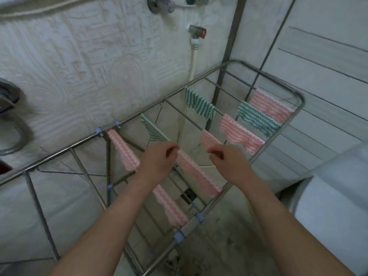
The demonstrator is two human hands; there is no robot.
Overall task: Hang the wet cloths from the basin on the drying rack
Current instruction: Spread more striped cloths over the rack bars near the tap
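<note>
Left hand (159, 158) pinched on near pink zigzag cloth (196, 172), draped over a drying rack (268, 145) rail mid-frame. Right hand (229, 162) just right, fingertips together; grip on cloth unclear. Other cloths farther along.

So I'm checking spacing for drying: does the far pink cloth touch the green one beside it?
Touching: in the head view the far pink cloth and the green cloth overlap with no gap.
</note>
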